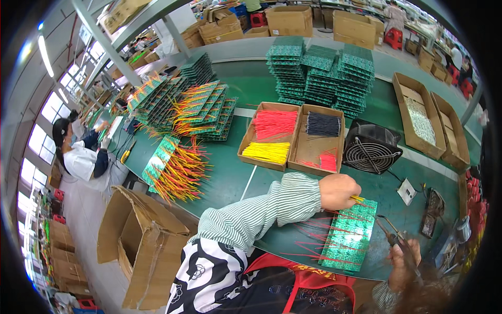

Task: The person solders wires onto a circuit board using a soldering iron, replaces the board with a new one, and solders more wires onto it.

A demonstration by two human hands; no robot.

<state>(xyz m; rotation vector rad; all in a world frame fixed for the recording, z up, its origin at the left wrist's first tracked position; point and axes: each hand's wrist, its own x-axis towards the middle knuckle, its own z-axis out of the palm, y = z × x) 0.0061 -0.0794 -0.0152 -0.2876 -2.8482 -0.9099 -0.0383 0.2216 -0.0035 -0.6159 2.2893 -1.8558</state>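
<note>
A green circuit board panel point(351, 238) lies on the table in front of me, with rows of thin red wires point(308, 242) trailing off its left side. My left hand point(337, 192) is closed at the board's far edge, fingers pinched on a few yellow wires point(357, 199). To the right of the board my right hand point(403, 257) grips a soldering iron point(393, 234). The iron's tip points toward the board's upper right corner and appears apart from it. Hair partly covers the right forearm.
Cardboard trays hold red, yellow and black wires point(322, 124). A black fan point(372, 149) stands right of them. Stacked boards point(319, 73) rise behind; wired boards point(178, 167) pile up at left. A co-worker point(81, 154) sits far left. An open carton point(141, 246) stands beside me.
</note>
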